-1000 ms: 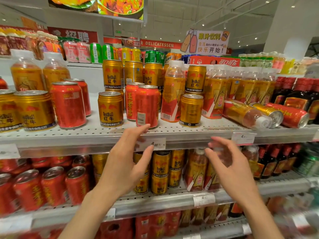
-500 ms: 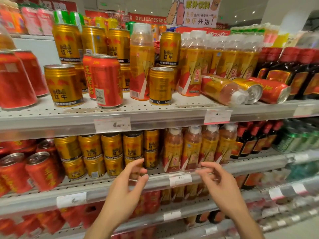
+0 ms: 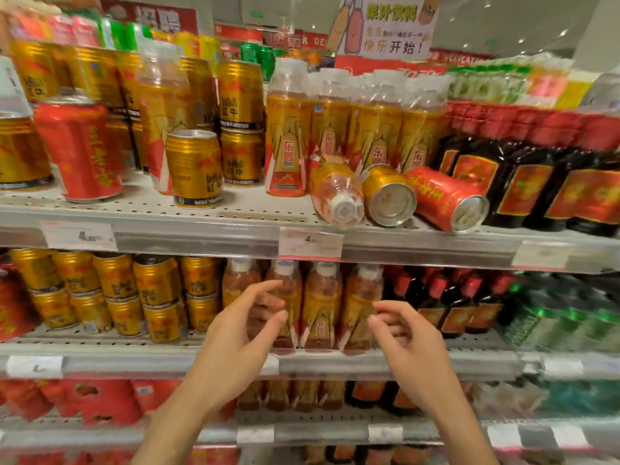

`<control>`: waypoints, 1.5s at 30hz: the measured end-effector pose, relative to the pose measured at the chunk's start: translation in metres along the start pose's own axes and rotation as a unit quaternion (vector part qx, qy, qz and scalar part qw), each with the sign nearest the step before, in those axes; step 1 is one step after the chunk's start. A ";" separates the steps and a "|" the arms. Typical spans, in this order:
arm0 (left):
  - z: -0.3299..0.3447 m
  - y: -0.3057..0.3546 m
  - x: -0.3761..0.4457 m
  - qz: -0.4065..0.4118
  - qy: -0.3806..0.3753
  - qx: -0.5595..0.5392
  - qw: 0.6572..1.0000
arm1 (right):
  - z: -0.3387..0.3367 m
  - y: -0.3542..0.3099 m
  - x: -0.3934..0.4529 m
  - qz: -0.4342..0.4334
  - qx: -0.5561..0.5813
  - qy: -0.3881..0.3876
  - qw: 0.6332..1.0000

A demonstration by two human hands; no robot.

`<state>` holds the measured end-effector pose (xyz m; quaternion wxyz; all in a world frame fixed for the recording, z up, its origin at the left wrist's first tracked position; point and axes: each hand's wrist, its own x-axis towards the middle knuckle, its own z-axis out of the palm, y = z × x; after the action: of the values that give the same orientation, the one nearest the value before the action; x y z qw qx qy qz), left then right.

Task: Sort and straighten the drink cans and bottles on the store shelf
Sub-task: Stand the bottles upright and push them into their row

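Note:
On the upper shelf (image 3: 201,229) three drinks lie on their sides: an orange bottle (image 3: 335,193), a gold can (image 3: 387,194) and a red can (image 3: 448,199). A lone gold can (image 3: 194,167) and a red can (image 3: 80,149) stand upright near the shelf's front, apart from their rows. My left hand (image 3: 235,344) and my right hand (image 3: 409,344) hover in front of the orange bottles (image 3: 318,307) on the shelf below, fingers loosely curled. Both hands hold nothing.
Gold cans (image 3: 110,290) are stacked two high at the left of the lower shelf. Dark bottles with red labels (image 3: 523,189) fill the right of the upper shelf, green cans (image 3: 563,313) the right of the lower one. A juice sign (image 3: 385,28) stands on top.
The view has shifted to the right and closer to the shelves. Both hands have dropped from the upper shelf's edge to the level of the lower shelf and stayed empty.

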<state>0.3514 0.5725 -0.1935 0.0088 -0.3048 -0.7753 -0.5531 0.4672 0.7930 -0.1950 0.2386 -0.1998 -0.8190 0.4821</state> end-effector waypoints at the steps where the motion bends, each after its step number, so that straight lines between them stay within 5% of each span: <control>1: 0.002 0.004 0.001 0.004 0.005 0.002 1.000 | -0.003 0.000 0.002 -0.006 -0.002 -0.002 1.000; 10: -0.023 0.041 0.025 0.121 0.048 0.062 0.989 | -0.031 -0.049 0.016 -0.189 -0.084 0.081 0.975; 18: -0.090 0.090 0.100 0.310 0.164 0.291 0.890 | -0.045 -0.131 0.069 -0.426 -0.316 0.066 0.845; 22: -0.115 0.091 0.133 0.285 0.177 0.406 0.850 | -0.039 -0.146 0.088 -0.418 -0.395 -0.054 0.816; 26: -0.122 0.066 0.143 0.238 0.162 0.430 0.856 | -0.028 -0.139 0.102 -0.422 -0.431 -0.067 0.795; 31: -0.111 0.050 0.147 0.258 0.196 0.422 0.847 | -0.028 -0.131 0.106 -0.438 -0.399 -0.047 0.804; 39: -0.107 0.049 0.150 0.250 0.212 0.414 0.849 | -0.026 -0.177 0.124 -0.369 -0.127 0.016 0.920; 45: -0.106 0.051 0.148 0.235 0.208 0.410 0.856 | -0.008 -0.209 0.149 -0.303 -0.046 0.036 0.951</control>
<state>0.2213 0.5593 -0.0571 0.4235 -0.3248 -0.8175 -0.2167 0.3311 0.7864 0.0231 0.3931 0.0300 -0.8534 0.3410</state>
